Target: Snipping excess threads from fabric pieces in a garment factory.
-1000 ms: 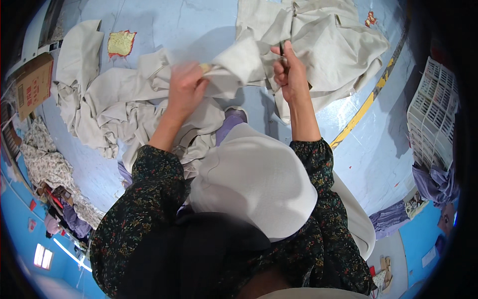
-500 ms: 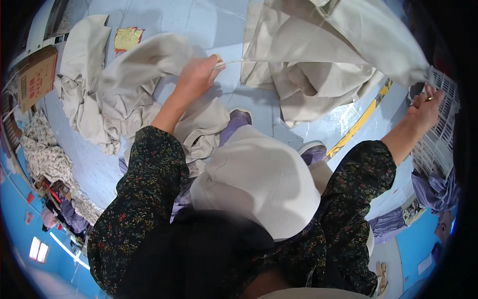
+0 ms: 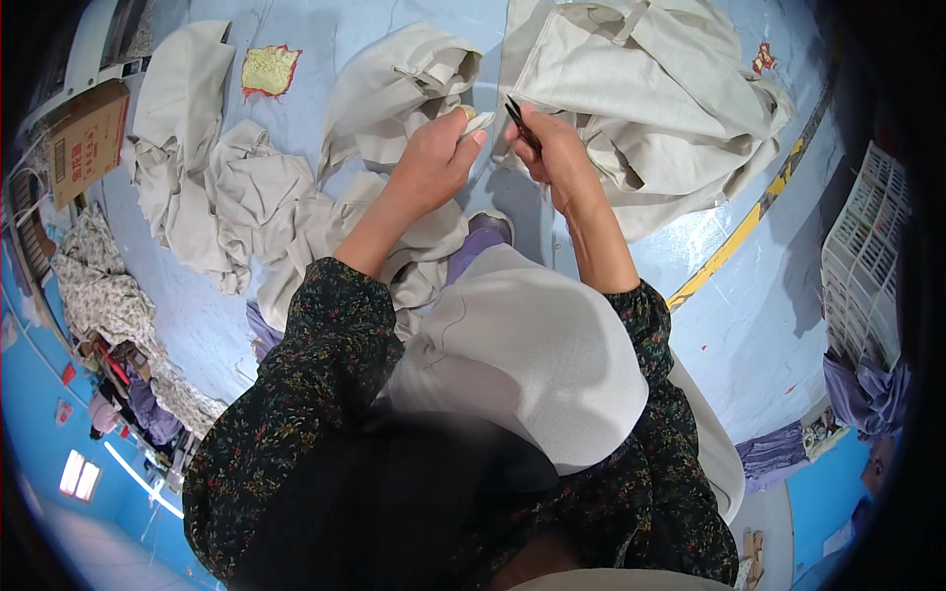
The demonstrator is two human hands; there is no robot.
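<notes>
Item 1: white crate (image 3: 867,266), far right, contents unclear. Left hand (image 3: 434,158) pinching beige cloth (image 3: 394,89) edge; right hand (image 3: 552,148) gripping small dark tool (image 3: 520,126). Cloth lying on blue floor (image 3: 749,325) w/ yellow line (image 3: 749,222).

The cream cloth (image 3: 404,84) is soft and crumpled. It lies in a heap on the blue floor, and 1 small corner of it is lifted up and pinched flat. The small dark tool (image 3: 520,125) is thin and pointed. It tilts up and left, just beside that lifted corner.
</notes>
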